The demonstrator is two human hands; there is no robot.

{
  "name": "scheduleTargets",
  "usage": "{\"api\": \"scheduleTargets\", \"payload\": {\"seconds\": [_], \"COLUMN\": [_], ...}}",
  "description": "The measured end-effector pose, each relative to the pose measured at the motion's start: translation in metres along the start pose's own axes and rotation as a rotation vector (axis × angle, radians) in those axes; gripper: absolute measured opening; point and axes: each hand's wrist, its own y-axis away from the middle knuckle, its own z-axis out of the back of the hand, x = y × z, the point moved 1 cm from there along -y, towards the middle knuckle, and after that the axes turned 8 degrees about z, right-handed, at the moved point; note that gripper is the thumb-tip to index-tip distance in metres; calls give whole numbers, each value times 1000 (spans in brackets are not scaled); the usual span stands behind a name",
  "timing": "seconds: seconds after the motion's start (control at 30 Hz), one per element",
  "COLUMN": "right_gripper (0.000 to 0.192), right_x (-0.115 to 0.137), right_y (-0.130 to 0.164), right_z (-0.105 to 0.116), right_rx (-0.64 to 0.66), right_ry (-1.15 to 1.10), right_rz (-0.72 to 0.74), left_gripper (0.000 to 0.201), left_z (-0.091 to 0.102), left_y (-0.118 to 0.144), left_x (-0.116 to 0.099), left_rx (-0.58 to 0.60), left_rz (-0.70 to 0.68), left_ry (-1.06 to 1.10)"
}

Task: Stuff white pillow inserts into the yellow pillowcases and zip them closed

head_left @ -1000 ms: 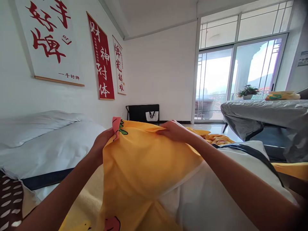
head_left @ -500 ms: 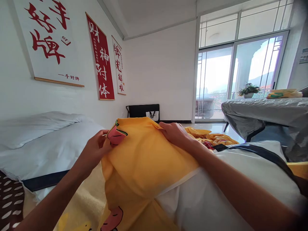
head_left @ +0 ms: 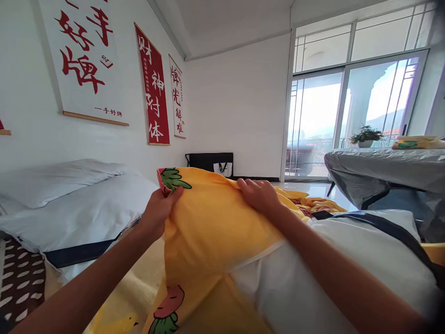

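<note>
Both hands (head_left: 160, 209) pinch yellow cover (head_left: 208, 232) — top edge.

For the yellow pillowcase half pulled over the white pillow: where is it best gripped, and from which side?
Probably the yellow pillowcase at its far closed corners, from the near side over the top. The left hand pinches the printed corner and the right hand the top seam; the white pillow fills the rest taut.

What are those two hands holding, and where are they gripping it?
A yellow pillowcase: left hand pinches its top corner, right hand grips the top edge.
</note>
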Motion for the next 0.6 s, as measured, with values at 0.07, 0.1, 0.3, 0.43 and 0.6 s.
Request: {"api": "scheduleTargets", "payload": {"seconds": [0.07,0.1,0.3,0.43,0.6], "right_gripper": [27,27,42,39,43], "right_x": [-15,-23,-74,-87,-52], "right_y": [0,-1,12,30,38], "right_z": [-3,-3,-3,-17,-48], "right_rx": [-26,-33,159,329,354], "right_ry": [-47,-82,-674,-1085,-1072], "right_rz": [-13,-17,-155,-155,-173], "left_gripper": [40,40,43,43,38], "left_z": [-4,-4,25,35,23], "left_y": [-3,-5,-23,-24,-19], "left_x": [-5,-8,-14,-7,-5], "left_rx": [58,74,251,101,-131], "left_rz": [48,54,105,-31,-334], "left_ry": [101,111,-114,-255,-349]}}
